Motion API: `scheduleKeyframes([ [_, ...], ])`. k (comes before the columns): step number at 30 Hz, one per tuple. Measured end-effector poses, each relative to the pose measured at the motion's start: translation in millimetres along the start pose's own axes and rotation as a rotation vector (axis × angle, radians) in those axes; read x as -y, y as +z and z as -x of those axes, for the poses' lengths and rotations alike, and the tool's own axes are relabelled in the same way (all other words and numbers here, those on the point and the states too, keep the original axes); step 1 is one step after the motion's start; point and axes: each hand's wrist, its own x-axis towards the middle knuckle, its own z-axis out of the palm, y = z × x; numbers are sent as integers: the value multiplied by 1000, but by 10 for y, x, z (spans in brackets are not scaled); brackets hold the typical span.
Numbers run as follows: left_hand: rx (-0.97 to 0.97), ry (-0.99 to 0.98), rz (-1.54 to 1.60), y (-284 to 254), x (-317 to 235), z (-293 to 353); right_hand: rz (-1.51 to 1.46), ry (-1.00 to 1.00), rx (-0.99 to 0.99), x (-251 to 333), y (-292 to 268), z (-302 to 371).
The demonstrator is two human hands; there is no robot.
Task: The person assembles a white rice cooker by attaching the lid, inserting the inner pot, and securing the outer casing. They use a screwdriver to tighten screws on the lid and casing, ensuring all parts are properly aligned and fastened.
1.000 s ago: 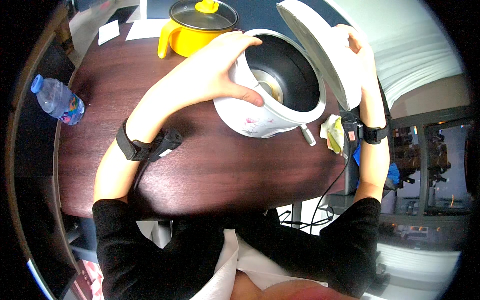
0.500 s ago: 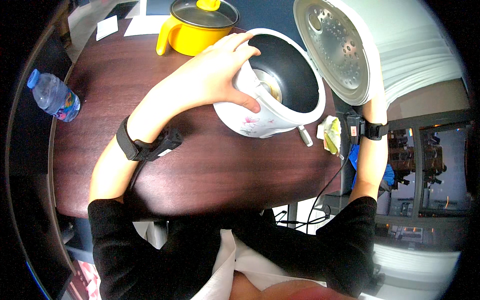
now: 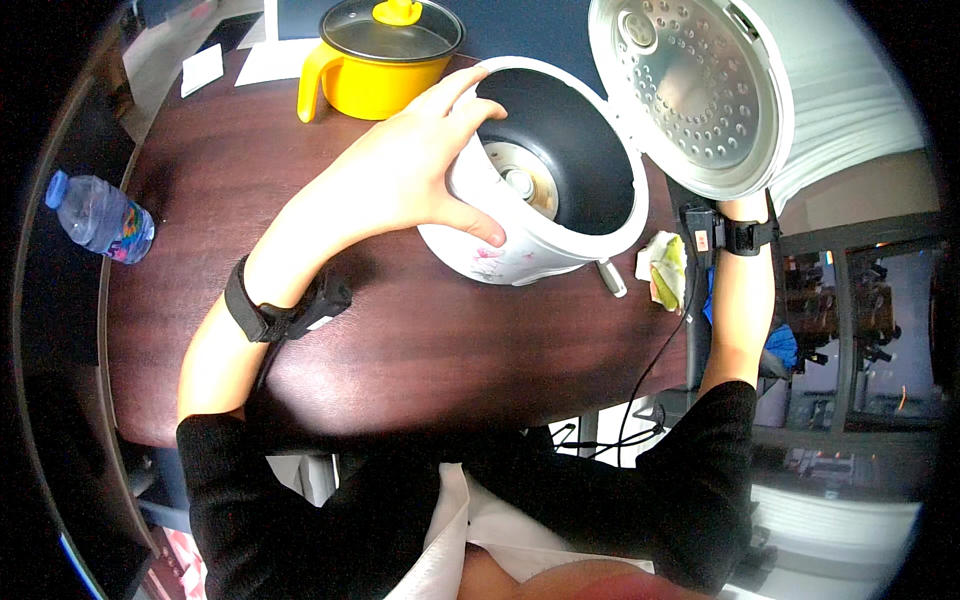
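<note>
A white rice cooker [image 3: 500,255] with a pink flower print lies tilted on the dark wooden table [image 3: 400,350]. Its black inner bowl [image 3: 575,150] faces me and looks empty. My left hand [image 3: 400,175] grips the cooker's rim and side, thumb on the body and fingers over the top edge. The round perforated lid [image 3: 690,90] stands swung wide open at the right. My right hand reaches up behind this lid. Only its wrist [image 3: 745,215] with a black band shows; the fingers are hidden.
A yellow pot [image 3: 375,75] with a glass lid stands just behind the cooker. At the table's left edge lies a plastic water bottle [image 3: 100,218]. A crumpled yellow-white cloth [image 3: 665,270] sits by the right edge, and a black cable [image 3: 650,370] hangs off it. White papers [image 3: 202,70] lie far left.
The lid has swung from nearly edge-on to fully open, showing its perforated inner plate. My right hand went out of sight behind it. My left hand kept its grip on the cooker.
</note>
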Motion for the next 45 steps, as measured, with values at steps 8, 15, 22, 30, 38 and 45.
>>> scheduleKeyframes([
  [8, -4, -27, 42, -1, -27, -2, 25, 35, -7, 101, 19, 150],
  [15, -12, -27, 44, 26, -30, 3, 40, 21, 39, -16, -40, 99],
  [22, -145, 5, 101, 84, 8, 29, 26, -36, 224, -213, 24, -343],
  [30, -154, -61, 91, 90, 9, 29, 98, -279, 342, 160, 578, -205],
  [38, -197, -27, 184, 71, -27, 14, 259, -179, 363, 318, 760, -122],
  [45, -184, 50, 167, 31, 8, -5, 401, -389, 408, 340, 767, -146],
])
